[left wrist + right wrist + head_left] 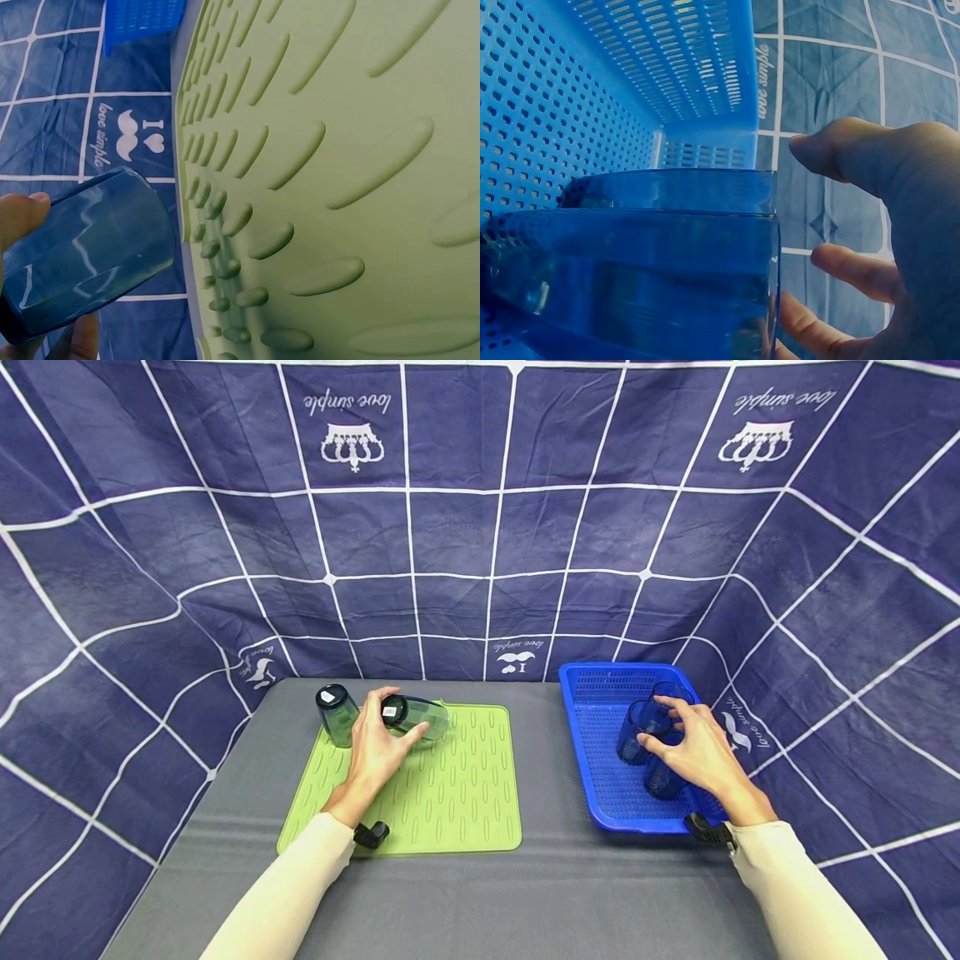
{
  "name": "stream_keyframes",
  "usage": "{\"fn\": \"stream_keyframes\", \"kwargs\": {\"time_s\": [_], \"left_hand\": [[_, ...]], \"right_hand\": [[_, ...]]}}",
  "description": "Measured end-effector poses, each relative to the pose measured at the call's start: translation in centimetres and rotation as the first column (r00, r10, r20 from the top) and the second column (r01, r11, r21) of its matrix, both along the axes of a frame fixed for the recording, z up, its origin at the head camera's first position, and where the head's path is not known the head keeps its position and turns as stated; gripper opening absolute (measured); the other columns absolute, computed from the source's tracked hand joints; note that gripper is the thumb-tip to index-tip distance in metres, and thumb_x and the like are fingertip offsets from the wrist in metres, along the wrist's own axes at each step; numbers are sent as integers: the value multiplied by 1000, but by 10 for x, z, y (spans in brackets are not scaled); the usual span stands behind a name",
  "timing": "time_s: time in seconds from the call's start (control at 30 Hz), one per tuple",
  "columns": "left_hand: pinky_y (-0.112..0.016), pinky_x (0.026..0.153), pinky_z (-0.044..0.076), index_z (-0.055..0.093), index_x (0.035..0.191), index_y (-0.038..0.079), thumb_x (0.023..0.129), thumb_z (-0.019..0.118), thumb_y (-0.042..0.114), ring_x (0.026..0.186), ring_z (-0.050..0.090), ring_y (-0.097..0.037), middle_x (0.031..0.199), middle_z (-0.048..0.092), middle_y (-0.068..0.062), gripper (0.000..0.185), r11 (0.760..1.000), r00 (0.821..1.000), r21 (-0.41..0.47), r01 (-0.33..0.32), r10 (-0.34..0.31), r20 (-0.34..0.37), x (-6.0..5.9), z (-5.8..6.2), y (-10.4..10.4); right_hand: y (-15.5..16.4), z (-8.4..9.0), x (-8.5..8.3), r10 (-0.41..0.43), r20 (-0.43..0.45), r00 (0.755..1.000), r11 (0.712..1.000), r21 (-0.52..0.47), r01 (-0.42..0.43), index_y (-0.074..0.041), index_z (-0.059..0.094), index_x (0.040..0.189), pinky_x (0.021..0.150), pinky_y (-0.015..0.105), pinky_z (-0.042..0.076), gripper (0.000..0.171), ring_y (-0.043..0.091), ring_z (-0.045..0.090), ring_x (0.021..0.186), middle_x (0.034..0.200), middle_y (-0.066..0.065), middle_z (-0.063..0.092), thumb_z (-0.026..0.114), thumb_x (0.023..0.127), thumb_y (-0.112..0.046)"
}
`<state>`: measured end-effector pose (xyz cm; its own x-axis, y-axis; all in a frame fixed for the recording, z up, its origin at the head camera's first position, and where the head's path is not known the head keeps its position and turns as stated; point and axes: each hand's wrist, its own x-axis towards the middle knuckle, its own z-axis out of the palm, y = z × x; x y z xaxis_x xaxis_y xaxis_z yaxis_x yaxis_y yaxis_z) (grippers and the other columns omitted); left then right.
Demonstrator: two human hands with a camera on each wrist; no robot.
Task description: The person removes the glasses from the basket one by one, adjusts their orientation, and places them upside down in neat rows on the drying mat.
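My left hand (373, 750) grips a tinted drinking glass (422, 717) near its dark base, thumb on one side and fingers on the other. This glass lies tilted over the back of the green ribbed mat (450, 785), its mouth facing right. A second tinted glass (339, 718) stands base up at the mat's back left corner, beside the left hand. My right hand (701, 747) hovers over the blue basket (588, 777), thumb and fingers spread apart close to the rims. Inside are several blue-looking glasses (645, 277), mouths up.
Grey cloth (547, 877) covers the table between and in front of the mat and basket. A dark blue checked curtain (457, 535) rises behind and along both sides. In the right wrist view, the basket's perforated wall (667, 60) stands beyond the glasses.
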<state>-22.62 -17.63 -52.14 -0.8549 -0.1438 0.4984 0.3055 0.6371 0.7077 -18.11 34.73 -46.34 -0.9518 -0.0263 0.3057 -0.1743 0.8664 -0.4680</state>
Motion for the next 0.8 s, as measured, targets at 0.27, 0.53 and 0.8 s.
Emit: {"fn": "stream_keyframes", "kwargs": {"time_s": [0.27,0.53,0.8], "left_hand": [[-64,121,53,63,153,9,84,106,20,143,68,-49,147,73,-22,82,1000,1000,-8,12,-12,24,-5,-2,-2],[-65,121,53,65,154,13,83,106,19,142,68,-51,146,73,-26,82,999,999,-32,12,-10,45,-10,-5,-2],[-67,119,54,68,156,15,83,106,18,140,70,-51,148,73,-26,82,999,999,-37,30,-29,36,-16,-4,0]], "right_hand": [[1,2,-2,8,24,1000,1000,25,-8,-7,60,163,97,73,61,82,56,77,117,141,41,63,93,96,-41],[4,4,-6,10,71,997,999,52,-13,-4,59,164,95,70,60,84,55,75,118,140,43,63,93,96,-41],[3,6,-8,-3,99,995,997,80,-4,-5,59,164,91,68,58,86,51,69,122,134,41,67,93,96,-44]]}}
